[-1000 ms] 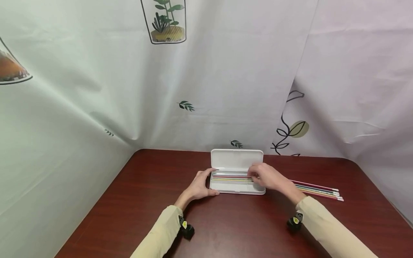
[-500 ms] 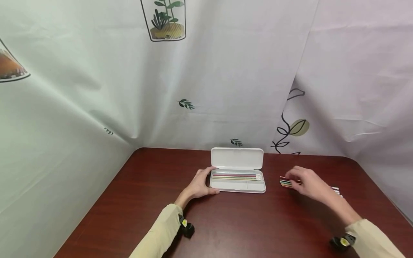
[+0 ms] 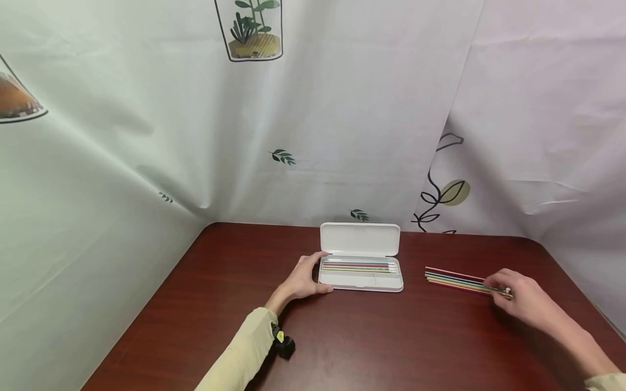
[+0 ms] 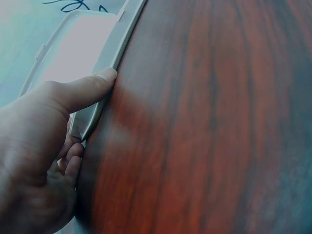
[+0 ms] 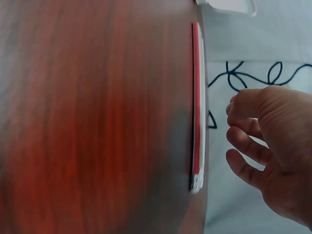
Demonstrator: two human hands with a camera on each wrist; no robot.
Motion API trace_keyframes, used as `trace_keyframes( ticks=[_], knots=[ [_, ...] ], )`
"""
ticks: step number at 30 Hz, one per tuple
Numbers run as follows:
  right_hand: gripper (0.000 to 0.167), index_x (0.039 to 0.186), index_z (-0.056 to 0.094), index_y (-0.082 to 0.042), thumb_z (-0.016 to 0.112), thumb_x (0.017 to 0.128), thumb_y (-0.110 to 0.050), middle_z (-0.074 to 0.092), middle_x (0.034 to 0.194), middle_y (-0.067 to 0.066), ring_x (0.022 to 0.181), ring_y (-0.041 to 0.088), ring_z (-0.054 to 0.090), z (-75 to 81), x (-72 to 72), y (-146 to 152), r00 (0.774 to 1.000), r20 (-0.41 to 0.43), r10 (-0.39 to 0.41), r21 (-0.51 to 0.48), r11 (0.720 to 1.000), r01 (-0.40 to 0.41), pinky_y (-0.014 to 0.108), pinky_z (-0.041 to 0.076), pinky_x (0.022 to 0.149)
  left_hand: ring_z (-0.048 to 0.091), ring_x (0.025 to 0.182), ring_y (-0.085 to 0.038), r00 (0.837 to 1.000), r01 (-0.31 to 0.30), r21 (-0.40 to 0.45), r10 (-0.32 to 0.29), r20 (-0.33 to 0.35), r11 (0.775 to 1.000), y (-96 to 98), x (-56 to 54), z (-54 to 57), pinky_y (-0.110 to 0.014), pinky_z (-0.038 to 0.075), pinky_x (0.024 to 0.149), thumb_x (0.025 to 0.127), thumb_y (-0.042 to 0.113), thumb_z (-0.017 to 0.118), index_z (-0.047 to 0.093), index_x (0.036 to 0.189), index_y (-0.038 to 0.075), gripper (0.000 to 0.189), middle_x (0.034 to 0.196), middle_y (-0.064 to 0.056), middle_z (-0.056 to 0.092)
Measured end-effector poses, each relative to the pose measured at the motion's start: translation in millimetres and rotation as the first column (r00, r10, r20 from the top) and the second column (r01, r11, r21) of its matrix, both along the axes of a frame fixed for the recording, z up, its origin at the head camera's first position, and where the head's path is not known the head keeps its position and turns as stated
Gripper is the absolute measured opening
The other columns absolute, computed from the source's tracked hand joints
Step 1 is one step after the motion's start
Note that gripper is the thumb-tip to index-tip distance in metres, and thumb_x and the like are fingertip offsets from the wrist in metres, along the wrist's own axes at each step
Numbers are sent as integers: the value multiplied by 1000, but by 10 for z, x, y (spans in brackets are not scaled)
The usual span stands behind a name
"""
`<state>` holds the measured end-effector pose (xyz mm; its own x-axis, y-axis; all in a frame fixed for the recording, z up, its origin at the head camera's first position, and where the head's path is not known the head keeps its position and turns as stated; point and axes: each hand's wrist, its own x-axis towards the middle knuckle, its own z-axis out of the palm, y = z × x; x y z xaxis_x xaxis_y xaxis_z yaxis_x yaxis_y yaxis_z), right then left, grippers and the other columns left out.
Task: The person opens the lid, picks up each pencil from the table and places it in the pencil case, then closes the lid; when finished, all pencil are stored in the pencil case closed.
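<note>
A white pencil case (image 3: 360, 239) lies with its lid raised, and several pencils (image 3: 359, 266) rest in its long back compartment. My left hand (image 3: 301, 280) holds the case's left end, the thumb along the front edge and the fingers behind; in the left wrist view the left hand (image 4: 44, 131) has its thumb on the rim. To the right, a small bundle of loose pencils (image 3: 455, 280) lies on the table. My right hand (image 3: 525, 298) is over their eraser ends, its fingers loosely bent. In the right wrist view, the right hand (image 5: 278, 146) shows nothing between its fingers.
The dark red wooden table (image 3: 371, 336) runs back to a pale printed cloth (image 3: 352, 119) hanging behind it. More of this cloth closes off the left and right sides. A small black device (image 3: 285, 346) sits on the left wrist.
My right hand has left the case, where it was over the pencils, and moved right across the loose bundle to its eraser ends. The left hand stays on the case.
</note>
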<state>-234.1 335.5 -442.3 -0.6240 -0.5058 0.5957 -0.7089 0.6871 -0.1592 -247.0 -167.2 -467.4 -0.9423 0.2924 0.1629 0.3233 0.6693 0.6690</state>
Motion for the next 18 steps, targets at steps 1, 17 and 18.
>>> trace_keyframes(
  ticks=[1,17,18],
  knots=[
    [40,85,69,-12,80,54,12,61,83,-8,71,7,55,-9,6,19,1000,-3,-3,-7,1000,3,17,41,62,42,125,-31,1000,-1,-1,1,-1,1000,-3,-1,-1,-48,38,102,72,23,91,46,147,10,89,134,-15,52],
    [39,83,67,-17,85,57,7,57,80,-15,69,0,51,-129,117,284,987,82,-139,41,990,136,21,41,58,43,125,-31,1000,15,-5,-15,-23,1000,-14,19,1,-48,39,101,72,25,91,46,146,7,88,133,-16,53],
    [39,83,67,-17,84,57,7,57,81,-16,69,-1,51,-140,117,301,987,80,-140,40,990,137,20,40,59,43,125,-31,1000,15,-6,-16,-22,1000,-13,21,4,-48,39,101,72,25,91,46,146,8,88,133,-15,53]
  ],
)
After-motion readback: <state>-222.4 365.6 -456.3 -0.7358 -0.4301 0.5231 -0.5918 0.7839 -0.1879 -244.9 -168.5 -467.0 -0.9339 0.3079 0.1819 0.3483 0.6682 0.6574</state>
